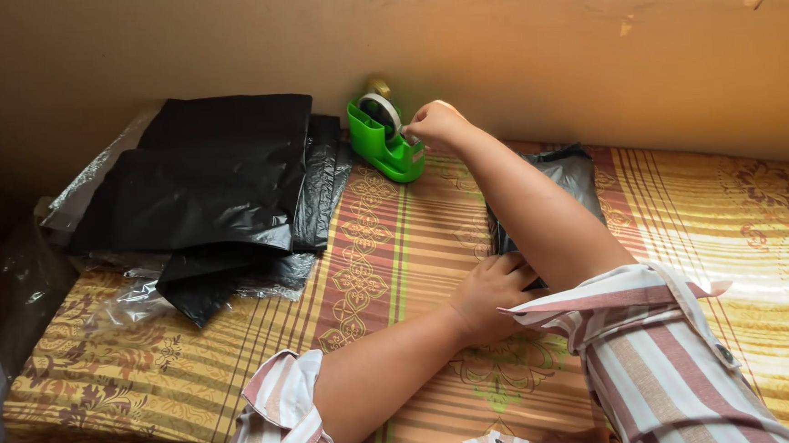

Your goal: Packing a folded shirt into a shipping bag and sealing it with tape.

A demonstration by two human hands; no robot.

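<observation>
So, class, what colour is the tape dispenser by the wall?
Bright green; the tape dispenser shows best in the head view, with the right hand at it.

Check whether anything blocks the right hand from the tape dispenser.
Nothing visible does. The right hand is already at the green tape dispenser, fingertips at the tape roll's edge. The left hand rests on a dark bag lying under the right forearm.

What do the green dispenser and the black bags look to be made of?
Dispenser: probably moulded plastic, glossy, uniform bright green with rounded edges. Black bags: thin plastic film, judging by creases, sheen and limp folds. Right hand touches the dispenser.
</observation>
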